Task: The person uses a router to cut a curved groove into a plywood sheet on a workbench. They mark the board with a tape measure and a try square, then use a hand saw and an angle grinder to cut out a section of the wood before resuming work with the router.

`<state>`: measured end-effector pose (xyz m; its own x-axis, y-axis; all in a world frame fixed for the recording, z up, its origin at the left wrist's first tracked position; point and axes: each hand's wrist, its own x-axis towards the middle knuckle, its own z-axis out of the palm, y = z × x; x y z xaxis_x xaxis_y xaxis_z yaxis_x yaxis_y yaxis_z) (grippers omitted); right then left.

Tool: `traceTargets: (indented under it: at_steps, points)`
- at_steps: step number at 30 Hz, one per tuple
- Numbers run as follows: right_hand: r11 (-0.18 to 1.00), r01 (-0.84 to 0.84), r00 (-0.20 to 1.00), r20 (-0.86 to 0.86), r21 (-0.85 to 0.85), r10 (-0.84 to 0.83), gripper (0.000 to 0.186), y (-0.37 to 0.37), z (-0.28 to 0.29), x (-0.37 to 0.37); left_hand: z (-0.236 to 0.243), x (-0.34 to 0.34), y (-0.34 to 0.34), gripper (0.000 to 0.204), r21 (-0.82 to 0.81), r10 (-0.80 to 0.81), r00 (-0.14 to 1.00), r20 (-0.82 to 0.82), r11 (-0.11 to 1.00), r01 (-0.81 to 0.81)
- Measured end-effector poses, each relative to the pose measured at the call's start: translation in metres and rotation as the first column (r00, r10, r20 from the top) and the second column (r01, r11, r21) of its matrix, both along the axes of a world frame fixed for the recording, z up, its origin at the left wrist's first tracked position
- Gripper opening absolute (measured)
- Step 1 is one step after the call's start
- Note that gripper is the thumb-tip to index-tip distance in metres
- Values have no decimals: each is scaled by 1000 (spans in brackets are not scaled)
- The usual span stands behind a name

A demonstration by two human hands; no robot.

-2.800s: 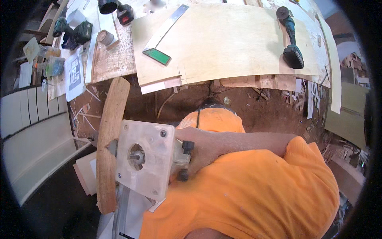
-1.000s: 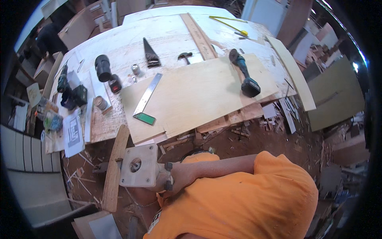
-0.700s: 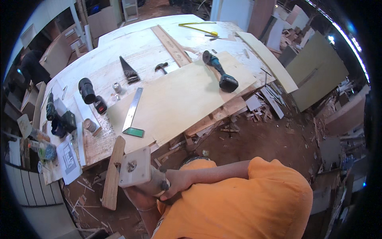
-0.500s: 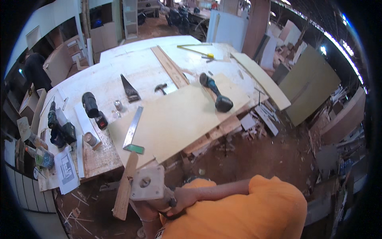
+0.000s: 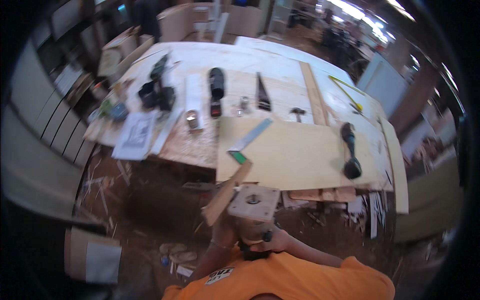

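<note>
In front of my orange shirt I hold a router [image 5: 255, 227], its square, light base plate turned upward with a round hole in the middle. My right hand [image 5: 274, 242] is closed around the lower body. My left hand [image 5: 225, 232] is against the body's left side, its fingers largely hidden behind the tool and a wooden strip [image 5: 225, 197]. That strip slants from the pale board [image 5: 295, 160] down past the plate's left edge. Touching or nearly touching its upper end is a try square [image 5: 252, 134] with a green stock.
On the white worktable [image 5: 280, 65] lie a cordless power tool [image 5: 351, 150], a hammer [image 5: 298, 112], a dark wedge-shaped tool [image 5: 262, 94], a black power tool [image 5: 216, 90], a drill [image 5: 159, 70], a printed sheet [image 5: 136, 135] and a yellow folding rule [image 5: 345, 92]. Offcuts litter the floor.
The view has swung left, so the table and tools appear farther right and more level. The router stays in my hands, now more upright in front of my chest.
</note>
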<state>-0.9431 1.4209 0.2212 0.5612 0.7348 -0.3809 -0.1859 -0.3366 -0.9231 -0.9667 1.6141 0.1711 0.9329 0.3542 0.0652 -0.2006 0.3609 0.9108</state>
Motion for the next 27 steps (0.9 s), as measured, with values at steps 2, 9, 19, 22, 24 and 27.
traceTargets:
  at_steps: [2,9,19,22,24,27]
  points:
    - [998,41,999,-38,55,-39,71,4,-4,8,10,12,-1,54,-42,65,995,-69,997,-69]
    - [966,29,961,-272,257,43,77,9,2,47,24,-3,71,59,792,300,904,305,447,-416]
    - [856,191,860,-502,480,90,80,-5,-9,116,166,127,99,39,971,-124,984,124,-191,-146]
    - [790,237,863,-496,565,96,73,-13,7,133,162,173,76,28,924,-179,948,263,-235,-301]
    - [733,297,841,-532,612,103,68,-24,7,142,157,204,60,22,902,-210,920,331,-217,-374]
    - [675,401,793,-604,620,83,61,-48,-3,150,150,288,44,12,896,148,887,438,-156,-416]
